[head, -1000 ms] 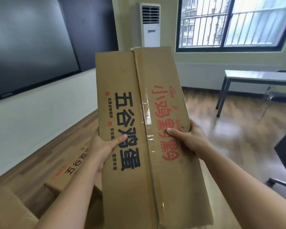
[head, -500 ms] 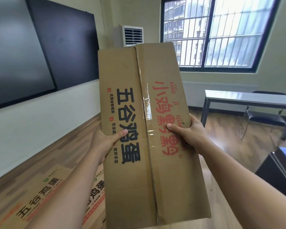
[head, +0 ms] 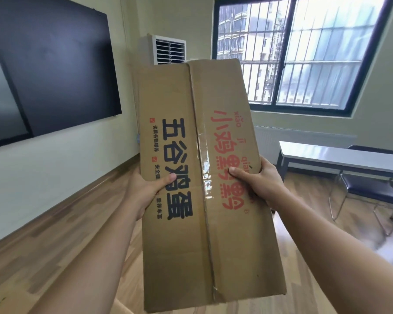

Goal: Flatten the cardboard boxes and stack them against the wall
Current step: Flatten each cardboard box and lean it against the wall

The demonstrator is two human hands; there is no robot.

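Note:
I hold a tall brown cardboard box (head: 202, 245) up in front of me, its top face toward me, with black print on the left flap and red print on the right. A taped seam runs down between the two closed flaps. My left hand (head: 143, 191) grips the box's left edge, thumb on the face. My right hand (head: 259, 182) grips the right edge, thumb on the red print. The white wall (head: 43, 177) stands to my left.
A large dark screen (head: 55, 69) hangs on the left wall. A white standing air conditioner (head: 168, 51) is in the corner behind the box. A grey table (head: 349, 159) and a dark chair (head: 368, 189) stand at the right under a barred window. The floor is wood.
The view has tilted up and the box has risen with it. The printed cardboard boxes lying on the floor at lower left have dropped out of sight. Both hands keep the same grip.

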